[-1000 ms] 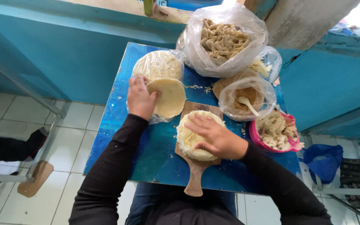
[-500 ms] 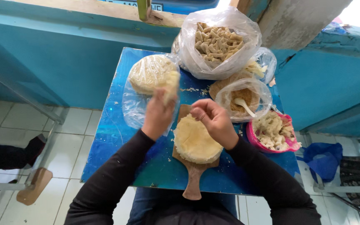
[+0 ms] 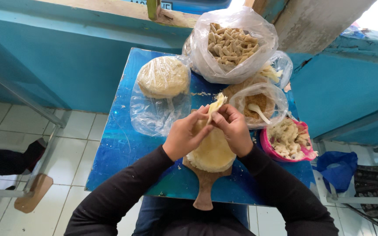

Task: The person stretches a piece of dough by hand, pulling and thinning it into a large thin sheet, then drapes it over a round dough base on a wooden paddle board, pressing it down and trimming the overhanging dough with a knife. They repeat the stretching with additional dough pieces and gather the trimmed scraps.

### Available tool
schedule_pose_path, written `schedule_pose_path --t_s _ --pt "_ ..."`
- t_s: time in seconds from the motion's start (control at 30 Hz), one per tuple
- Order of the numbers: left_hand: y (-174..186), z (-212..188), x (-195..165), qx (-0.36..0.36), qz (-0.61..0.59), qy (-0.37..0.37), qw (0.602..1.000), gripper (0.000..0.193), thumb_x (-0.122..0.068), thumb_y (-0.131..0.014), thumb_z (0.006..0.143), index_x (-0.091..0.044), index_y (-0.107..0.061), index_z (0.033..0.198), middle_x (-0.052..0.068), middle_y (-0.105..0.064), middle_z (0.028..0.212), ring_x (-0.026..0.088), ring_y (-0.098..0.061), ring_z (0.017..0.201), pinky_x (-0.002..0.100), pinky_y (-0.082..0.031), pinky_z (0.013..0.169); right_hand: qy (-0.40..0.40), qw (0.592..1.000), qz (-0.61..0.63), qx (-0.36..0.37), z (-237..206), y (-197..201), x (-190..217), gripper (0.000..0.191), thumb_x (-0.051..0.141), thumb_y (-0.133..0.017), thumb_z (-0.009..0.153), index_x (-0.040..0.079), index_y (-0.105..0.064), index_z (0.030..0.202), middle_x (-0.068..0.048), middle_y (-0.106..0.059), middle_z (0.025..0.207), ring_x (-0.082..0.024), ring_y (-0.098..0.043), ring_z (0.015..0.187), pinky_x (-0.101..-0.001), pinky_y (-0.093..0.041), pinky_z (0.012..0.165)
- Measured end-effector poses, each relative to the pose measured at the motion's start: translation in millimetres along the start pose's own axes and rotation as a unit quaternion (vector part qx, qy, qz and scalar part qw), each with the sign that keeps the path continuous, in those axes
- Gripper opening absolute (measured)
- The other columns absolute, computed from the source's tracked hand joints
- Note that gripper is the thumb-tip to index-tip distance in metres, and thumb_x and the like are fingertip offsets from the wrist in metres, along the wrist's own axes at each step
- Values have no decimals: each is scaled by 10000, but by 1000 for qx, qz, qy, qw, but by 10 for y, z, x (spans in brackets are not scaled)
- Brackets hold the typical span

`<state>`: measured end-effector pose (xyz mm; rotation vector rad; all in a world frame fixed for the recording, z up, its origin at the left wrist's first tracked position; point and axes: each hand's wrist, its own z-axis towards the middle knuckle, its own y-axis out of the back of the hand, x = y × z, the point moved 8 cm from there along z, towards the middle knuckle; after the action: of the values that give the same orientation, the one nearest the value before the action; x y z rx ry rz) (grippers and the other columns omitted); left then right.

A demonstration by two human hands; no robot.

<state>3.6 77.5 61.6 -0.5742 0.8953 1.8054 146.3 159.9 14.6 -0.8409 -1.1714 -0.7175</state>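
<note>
A thin, pale yellow round wrapper [image 3: 215, 106] is pinched upright between the fingertips of both hands, its top edge folded and sticking up. Directly below lies a stack of the same pale round wrappers [image 3: 213, 153], flat on a brown wooden paddle board [image 3: 205, 188] whose handle points toward the person, on the blue surface [image 3: 123, 144].

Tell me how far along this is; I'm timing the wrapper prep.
Done: a stack of round wrappers sits on the wooden board. In hand: the left hand and right hand pinch one thin wrapper above the stack. Left: a bagged wrapper stack, a brown filling bowl with a spoon and a pink bowl sit untouched.
</note>
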Motion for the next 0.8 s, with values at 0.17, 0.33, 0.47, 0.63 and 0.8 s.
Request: schedule_pose_path --t_s 0.17,0.33,0.47,0.63,0.8 --pt "-2 -27 -51 -36 8 -39 999 315 -181 -790 936 -33 -630 1164 228 -630 1413 417 -612 1325 412 -535 1033 -1 1000 10 -2 -43 78 -34 232 64 -542 1024 -11 -634 1224 -65 -696 1146 -121 -665 1028 -296 -544 939" --pt "145 -106 -29 -142 102 -39 984 207 -218 -734 974 -55 -612 1014 166 -640 1058 369 -655 985 406 -522 842 25 990 138 10 0 103 49 255 18 -525 1058 -16 -619 1292 -109 -691 1220 -196 -675 1124 -367 -534 1031" --pt "-25 -153 183 11 67 36 997 248 -262 -687 1039 -64 -664 892 137 -639 844 312 -653 770 392 -506 681 36 965 258 -18 25 177 160 298 -8 -514 1056 19 -607 1338 -102 -679 1299 -225 -652 1223 -402 -513 1098" --pt "-131 -136 319 11 -69 70 995 340 -304 -663 975 12 -667 1100 125 -697 967 246 -658 812 360 -533 717 -2 975 220 22 -100 -60 69 299 10 -551 1022 52 -640 1304 -86 -694 1290 -216 -656 1213 -399 -536 1079" --pt "66 -121 590 -109 -319 118 934 389 -297 -509 1097 30 -606 1284 59 -688 1225 149 -640 1136 313 -511 999 71 938 -339 19 -275 -178 233 153 121 -766 953 60 -773 1093 -86 -777 1010 -179 -713 902 -330 -579 782"
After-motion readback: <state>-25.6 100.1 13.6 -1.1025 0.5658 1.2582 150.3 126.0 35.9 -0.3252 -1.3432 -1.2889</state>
